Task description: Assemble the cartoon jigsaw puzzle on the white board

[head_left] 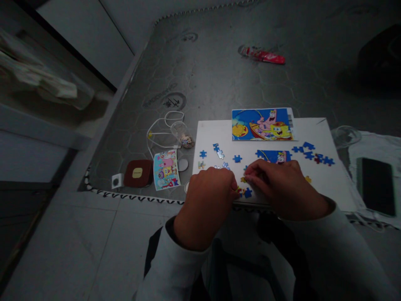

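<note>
Head view, from the left: a brown case (138, 173), a cartoon card (167, 170) and a clear cup (187, 141) rest on the cloth-covered tabletop (216, 83), outside the white board (211, 131). Over the board's near edge bends the left hand (208, 194), fingers curled down; its back hides the fingertips, so I cannot tell whether that grip holds anything. Just right of it lie a yellow piece (243, 179), pinched between the right hand's thumb and forefinger, and a blue piece (247, 192) near the edge. A stray push there could send the blue piece off the board. Behind the right hand (283, 188) sits a partly covered blue picture section (266, 155); a dragging wrist might break its joins. Farther right, a blue cluster (313, 154) risks the same from a sleeve, short of the phone (376, 184).
</note>
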The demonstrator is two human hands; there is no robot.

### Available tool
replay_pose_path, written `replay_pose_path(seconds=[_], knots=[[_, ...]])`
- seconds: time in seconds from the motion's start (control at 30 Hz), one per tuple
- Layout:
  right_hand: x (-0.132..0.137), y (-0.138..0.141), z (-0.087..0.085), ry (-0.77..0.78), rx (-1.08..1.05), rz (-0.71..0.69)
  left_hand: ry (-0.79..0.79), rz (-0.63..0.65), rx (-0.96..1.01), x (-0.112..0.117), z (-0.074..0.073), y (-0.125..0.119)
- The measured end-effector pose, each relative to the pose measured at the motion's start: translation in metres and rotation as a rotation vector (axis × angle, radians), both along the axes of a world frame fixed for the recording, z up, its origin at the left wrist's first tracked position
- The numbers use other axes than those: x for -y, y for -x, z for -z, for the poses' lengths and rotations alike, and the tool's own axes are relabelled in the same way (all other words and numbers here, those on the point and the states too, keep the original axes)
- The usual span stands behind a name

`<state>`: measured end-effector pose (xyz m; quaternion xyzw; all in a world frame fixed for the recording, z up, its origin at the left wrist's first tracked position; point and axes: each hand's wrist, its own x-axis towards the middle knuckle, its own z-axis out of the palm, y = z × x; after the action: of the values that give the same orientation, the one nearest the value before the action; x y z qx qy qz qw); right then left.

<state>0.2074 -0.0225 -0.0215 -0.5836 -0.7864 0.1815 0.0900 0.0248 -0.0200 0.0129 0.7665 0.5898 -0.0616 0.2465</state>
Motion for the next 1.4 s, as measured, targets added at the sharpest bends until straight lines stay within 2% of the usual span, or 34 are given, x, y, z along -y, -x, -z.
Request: replay_pose_path(seconds=[0.13,0.27,0.43,0.53,0.77,1.03,1.4], knots=[[0.000,0.003,0.000,0.003,0.041,-0.031,-0.005,0.007,-0.013,0.000,0.001,0.000],[0.000,-0.004,0.002,-0.060,0.067,-0.044,-0.030,0.020,-0.016,0.002,0.001,0.000],[0.000,-0.018,0.002,-0.040,0.068,-0.241,-0.006,0.009,-0.010,0.001,-0.001,0.000],[0.001,-0.019,0.003,-0.030,0.081,-0.294,0.000,0.011,-0.009,0.000,-0.001,-0.001],[-0.001,-0.016,0.004,0.041,0.092,-0.283,-0.032,0.007,0.001,0.002,-0.001,0.000],[0.000,-0.014,0.004,0.008,0.092,-0.317,-0.024,0.025,0.001,0.001,0.000,0.000],[0.002,-0.006,0.004,0.060,0.082,-0.211,-0.028,0.028,-0.023,0.002,-0.002,-0.002]])
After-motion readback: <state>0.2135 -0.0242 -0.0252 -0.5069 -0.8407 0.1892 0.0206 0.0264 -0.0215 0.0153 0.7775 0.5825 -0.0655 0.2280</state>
